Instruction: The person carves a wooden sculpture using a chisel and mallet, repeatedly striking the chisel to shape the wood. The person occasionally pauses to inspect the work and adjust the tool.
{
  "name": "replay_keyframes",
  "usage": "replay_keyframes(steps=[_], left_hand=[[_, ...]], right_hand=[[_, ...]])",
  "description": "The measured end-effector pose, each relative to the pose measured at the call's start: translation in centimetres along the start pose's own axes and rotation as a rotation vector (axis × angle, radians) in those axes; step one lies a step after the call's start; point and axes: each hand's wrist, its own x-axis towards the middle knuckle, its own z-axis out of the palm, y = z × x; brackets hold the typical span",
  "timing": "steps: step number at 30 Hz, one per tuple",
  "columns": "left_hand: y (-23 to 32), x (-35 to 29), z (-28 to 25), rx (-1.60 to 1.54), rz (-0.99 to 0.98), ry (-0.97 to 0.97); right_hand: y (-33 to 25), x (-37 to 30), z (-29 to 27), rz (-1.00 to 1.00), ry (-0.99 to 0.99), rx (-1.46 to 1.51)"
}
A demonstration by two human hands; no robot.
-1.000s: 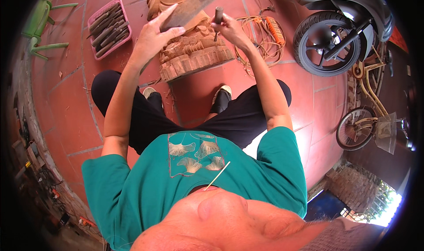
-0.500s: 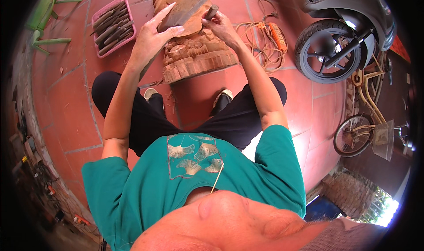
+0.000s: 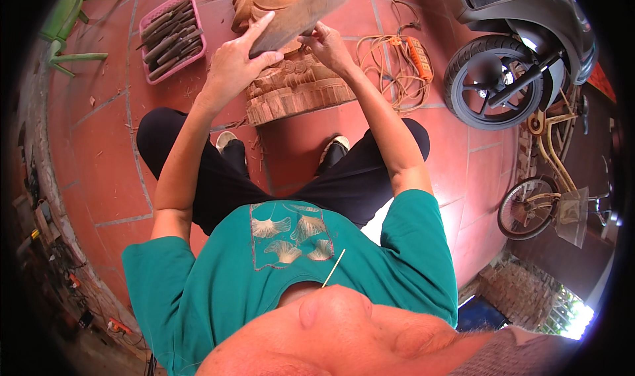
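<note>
Now, left hand (image 3: pixel 234 62): gripping flat board (image 3: pixel 301 18)
Right hand (image 3: pixel 331 50): curled, grip hidden
Carved wood (image 3: pixel 297 90): likely shaping; next needs steadiness

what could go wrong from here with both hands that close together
The flat board in the left hand overlaps the fingertips of the right hand in this view, so it might knock them. A slip could mark the carved wood below. The orange power strip beside the carving might trip someone stepping that way.
</note>
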Motion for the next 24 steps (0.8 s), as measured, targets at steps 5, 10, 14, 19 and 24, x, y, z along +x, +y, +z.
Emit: replay_keyframes(steps=[5, 10, 14, 19, 24], left_hand=[[-0.4, -0.2, 0.0, -0.071, 0.017, 0.024], [0.0, 0.0, 0.1, -0.098, 0.011, 0.057], [0.3, 0.4, -0.2, 0.143, -0.091, -0.03], [-1.1, 0.0, 0.2, -0.031, 0.026, 0.11], [-1.1, 0.1, 0.3, -0.104, 0.082, 0.142]], right_hand=[[-0.2, -0.1, 0.1, -0.035, 0.004, 0.014], [-0.5, 0.0, 0.1, -0.034, -0.005, 0.032], [-0.9, -0.2, -0.3, 0.057, -0.002, -0.031], [-1.5, -0.9, -0.3, -0.012, 0.002, 0.02], [-0.4, -0.8, 0.1, -0.039, 0.012, -0.049]])
